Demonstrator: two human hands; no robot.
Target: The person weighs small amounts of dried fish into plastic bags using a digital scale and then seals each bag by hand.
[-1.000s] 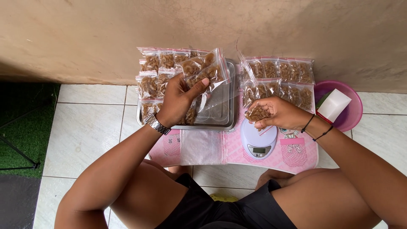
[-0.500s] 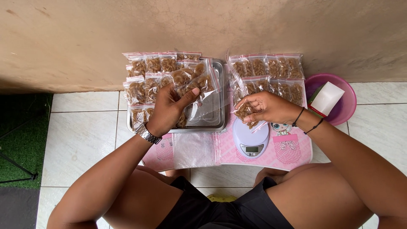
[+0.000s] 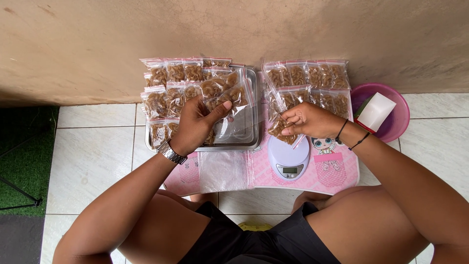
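Since earlier frame: left hand [image 3: 195,126] lifted filled bag [image 3: 225,95] higher over tray [image 3: 253,117], pinching it. Right hand [image 3: 307,120] lowered, gripping open snack bag [image 3: 282,124] just above scale [image 3: 288,159]. Pink bowl [image 3: 400,117] far right, apart.

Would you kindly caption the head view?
Left hand grips clear snack-filled bags; right hand holds another bag above white scale.

A low pink table [image 3: 342,178] carries a metal tray [image 3: 252,128], scale [image 3: 289,159] and snack bags [image 3: 312,78].
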